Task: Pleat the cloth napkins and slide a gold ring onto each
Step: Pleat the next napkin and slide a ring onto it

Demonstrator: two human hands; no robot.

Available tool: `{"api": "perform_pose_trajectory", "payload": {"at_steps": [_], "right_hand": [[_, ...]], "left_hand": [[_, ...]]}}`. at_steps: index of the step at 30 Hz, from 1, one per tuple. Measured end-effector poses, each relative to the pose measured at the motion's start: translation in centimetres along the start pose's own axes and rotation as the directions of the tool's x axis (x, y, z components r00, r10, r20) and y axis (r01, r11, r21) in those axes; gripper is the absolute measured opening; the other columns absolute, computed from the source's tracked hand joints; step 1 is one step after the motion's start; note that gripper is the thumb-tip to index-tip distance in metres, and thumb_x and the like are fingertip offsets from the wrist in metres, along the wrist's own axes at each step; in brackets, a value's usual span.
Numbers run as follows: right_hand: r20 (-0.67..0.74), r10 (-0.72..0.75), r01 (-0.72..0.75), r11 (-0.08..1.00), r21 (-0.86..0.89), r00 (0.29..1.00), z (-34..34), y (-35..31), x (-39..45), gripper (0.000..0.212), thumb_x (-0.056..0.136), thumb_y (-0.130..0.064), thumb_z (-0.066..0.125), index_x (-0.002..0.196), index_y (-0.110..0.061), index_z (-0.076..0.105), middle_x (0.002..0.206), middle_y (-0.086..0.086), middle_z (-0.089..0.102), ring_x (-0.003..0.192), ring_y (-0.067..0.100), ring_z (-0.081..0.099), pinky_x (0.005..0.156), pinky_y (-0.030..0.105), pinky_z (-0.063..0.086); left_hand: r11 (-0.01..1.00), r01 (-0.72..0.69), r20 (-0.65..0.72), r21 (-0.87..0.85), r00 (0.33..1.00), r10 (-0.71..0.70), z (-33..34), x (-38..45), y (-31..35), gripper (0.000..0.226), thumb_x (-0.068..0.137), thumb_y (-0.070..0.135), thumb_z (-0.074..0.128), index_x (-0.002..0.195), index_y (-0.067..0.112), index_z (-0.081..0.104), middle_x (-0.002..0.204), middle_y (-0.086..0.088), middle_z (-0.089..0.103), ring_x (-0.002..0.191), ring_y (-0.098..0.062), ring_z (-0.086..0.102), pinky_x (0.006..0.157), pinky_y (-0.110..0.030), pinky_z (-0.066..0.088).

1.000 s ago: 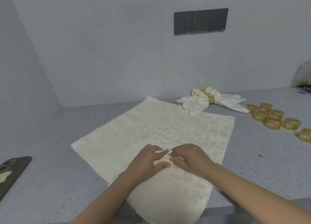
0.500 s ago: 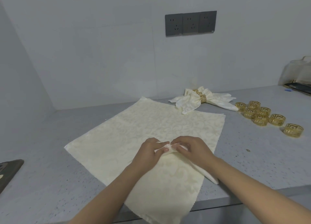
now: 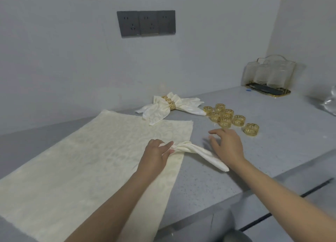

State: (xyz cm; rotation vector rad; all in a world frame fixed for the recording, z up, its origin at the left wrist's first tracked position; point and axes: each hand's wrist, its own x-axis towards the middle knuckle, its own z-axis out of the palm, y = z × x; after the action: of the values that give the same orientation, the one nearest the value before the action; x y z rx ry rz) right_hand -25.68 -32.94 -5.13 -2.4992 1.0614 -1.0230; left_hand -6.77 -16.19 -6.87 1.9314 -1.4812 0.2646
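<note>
1. While the left hand [image 3: 157,153] pinches the gathered middle of the cream napkin [image 3: 94,161], the right hand [image 3: 227,143] is off the cloth, fingers spread and holding nothing, just short of the loose gold rings [image 3: 228,118].
2. Step in hand, as judged: the pleats are gathered and a ring is being fetched. No ring is on this napkin yet.
3. Next move, as judged: take one ring from the near edge of the cluster, bring it to the pointed tail [image 3: 205,155] and feed the tail through. The left-hand pinch must hold, or the pleats will likely spring open.
4. Position of the napkin: it lies on the grey tabletop [image 3: 272,150], to the left of the ring cluster. Its tail points toward the near right, below the cluster.
5. Appearance of the napkin: pale cream with a faint woven scroll pattern. Most of it lies flat; only the right-hand corner is bunched into narrow folds tapering to a point.
6. Reference: the finished napkins [image 3: 169,108], already ringed and fanned, lie just left of the cluster, toward the wall.
</note>
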Motion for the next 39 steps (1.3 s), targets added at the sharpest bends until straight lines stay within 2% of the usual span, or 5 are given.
{"api": "perform_pose_trajectory", "payload": {"at_steps": [5,8,16,30,39], "right_hand": [[-0.166,0.156,-0.192,0.954,-0.228,0.974,-1.0,5.0,1.5,0.034,0.084,-0.028,0.068,0.112,-0.011,0.067,0.116,0.015,0.06,0.108,0.037,0.047,0.088,0.043,0.035],[-0.121,0.305,-0.327,0.904,-0.275,0.945,-1.7,7.5,2.7,0.042,0.088,-0.032,0.061,0.126,-0.013,0.058,0.131,0.016,0.048,0.118,0.036,0.038,0.096,0.042,0.028],[-0.065,0.447,-0.448,0.858,-0.252,0.892,-1.8,9.5,4.6,0.049,0.092,-0.029,0.055,0.137,-0.012,0.045,0.145,0.023,0.031,0.127,0.041,0.031,0.104,0.043,0.027],[0.058,0.258,-0.263,0.919,0.295,0.964,-2.8,6.5,2.6,0.049,0.087,-0.022,0.066,0.134,-0.019,0.051,0.126,0.007,0.051,0.113,0.021,0.051,0.096,0.029,0.039],[0.291,0.22,-0.364,0.604,0.709,0.931,-3.8,-0.5,-1.0,0.04,0.085,-0.02,0.068,0.122,-0.03,0.058,0.113,-0.002,0.061,0.104,0.018,0.061,0.093,0.033,0.049]], "left_hand": [[0.993,-0.12,-0.065,0.013,0.991,0.12,3.2,2.4,2.1,0.038,0.087,0.037,0.048,0.104,0.014,0.074,0.077,-0.009,0.061,0.078,-0.023,0.052,0.069,-0.019,0.038],[0.989,-0.145,-0.067,-0.001,0.987,0.144,4.8,3.2,2.8,0.039,0.087,0.036,0.048,0.104,0.012,0.074,0.075,-0.01,0.06,0.08,-0.016,0.042,0.069,-0.023,0.036],[0.988,-0.153,-0.013,0.025,0.988,0.153,5.7,3.9,2.7,0.041,0.089,0.039,0.046,0.107,0.014,0.073,0.079,-0.009,0.062,0.076,-0.027,0.056,0.067,-0.029,0.046],[0.992,-0.1,-0.067,0.075,0.992,0.105,3.0,2.9,1.3,0.045,0.089,0.043,0.043,0.111,0.017,0.072,0.089,-0.009,0.064,0.09,-0.02,0.049,0.076,-0.024,0.039],[0.991,0.029,-0.194,0.129,0.981,-0.003,-2.9,0.7,-3.3,0.048,0.086,0.042,0.044,0.107,0.01,0.073,0.081,-0.012,0.063,0.081,-0.035,0.057,0.076,-0.021,0.032]]}}
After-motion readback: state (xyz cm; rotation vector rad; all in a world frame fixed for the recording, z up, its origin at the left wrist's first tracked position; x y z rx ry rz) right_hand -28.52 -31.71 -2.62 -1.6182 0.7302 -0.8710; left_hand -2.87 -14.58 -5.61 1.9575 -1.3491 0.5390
